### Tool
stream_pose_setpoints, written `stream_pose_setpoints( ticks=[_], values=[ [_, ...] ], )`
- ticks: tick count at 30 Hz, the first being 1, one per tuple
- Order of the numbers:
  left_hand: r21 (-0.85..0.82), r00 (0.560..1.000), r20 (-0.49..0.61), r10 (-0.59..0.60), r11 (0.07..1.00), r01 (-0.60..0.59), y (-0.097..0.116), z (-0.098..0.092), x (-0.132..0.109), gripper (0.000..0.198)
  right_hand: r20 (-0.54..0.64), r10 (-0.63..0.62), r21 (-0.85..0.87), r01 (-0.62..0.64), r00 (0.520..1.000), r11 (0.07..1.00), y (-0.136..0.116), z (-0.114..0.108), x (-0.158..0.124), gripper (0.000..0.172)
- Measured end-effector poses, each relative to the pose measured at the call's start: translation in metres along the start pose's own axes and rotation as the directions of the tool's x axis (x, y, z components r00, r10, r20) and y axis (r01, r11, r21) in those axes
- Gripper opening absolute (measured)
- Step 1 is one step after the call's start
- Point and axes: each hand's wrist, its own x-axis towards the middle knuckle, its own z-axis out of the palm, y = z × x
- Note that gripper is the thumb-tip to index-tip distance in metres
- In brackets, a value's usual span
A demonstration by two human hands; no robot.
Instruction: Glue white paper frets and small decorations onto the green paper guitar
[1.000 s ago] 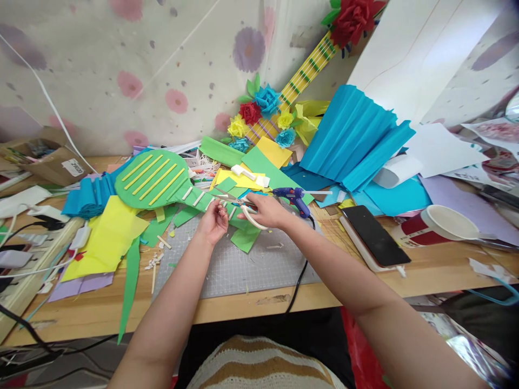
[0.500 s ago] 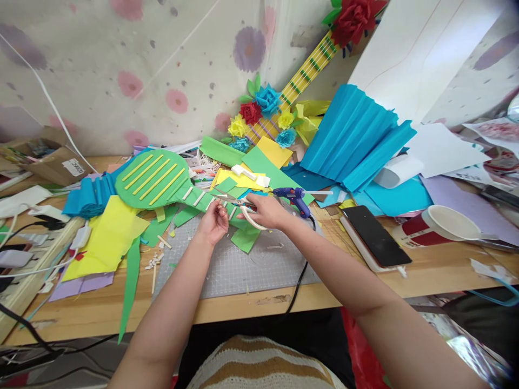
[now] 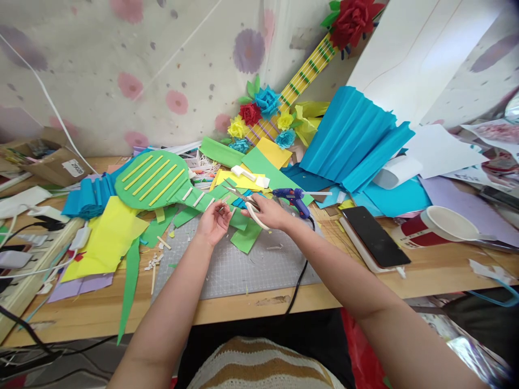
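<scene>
White-handled scissors point(image 3: 254, 213) are in my right hand point(image 3: 271, 212), their blades parted and pointing up and left. My left hand point(image 3: 215, 222) is just left of them, fingers curled together at the tips. A tiny pale bit shows at those fingertips, too small to name. Beneath both hands lies the neck of a green paper guitar point(image 3: 152, 181), with short white strips across the neck and yellow strips on its round body. A green paper piece point(image 3: 246, 237) sits below the neck on the grey cutting mat point(image 3: 243, 278).
To the right are a purple glue gun point(image 3: 294, 199) with its black cord, a phone point(image 3: 376, 235) and a paper cup point(image 3: 440, 227). Blue crepe paper point(image 3: 348, 140) and a flowered yellow guitar point(image 3: 306, 78) stand behind. A power strip point(image 3: 38, 254) lies left.
The scissors have drawn slightly right and away from my left hand, their blades swinging more upward. My left fingers have loosened and turned up a little.
</scene>
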Motion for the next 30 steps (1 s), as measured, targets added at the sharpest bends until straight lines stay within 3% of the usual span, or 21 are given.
stream_pose_setpoints(
  ticks=[11,30],
  values=[
    [0.067,1.0,-0.019,0.021,0.998,-0.02,-0.0035,-0.0031,0.0048,0.016,0.0,-0.039,-0.001,0.039,0.999,0.999,0.003,0.003,-0.0051,0.047],
    [0.108,0.997,-0.049,0.064,0.992,-0.059,-0.0033,-0.0005,0.0032,0.025,-0.072,-0.018,-0.036,0.015,0.997,0.999,0.007,0.0024,-0.002,0.045]
  ],
)
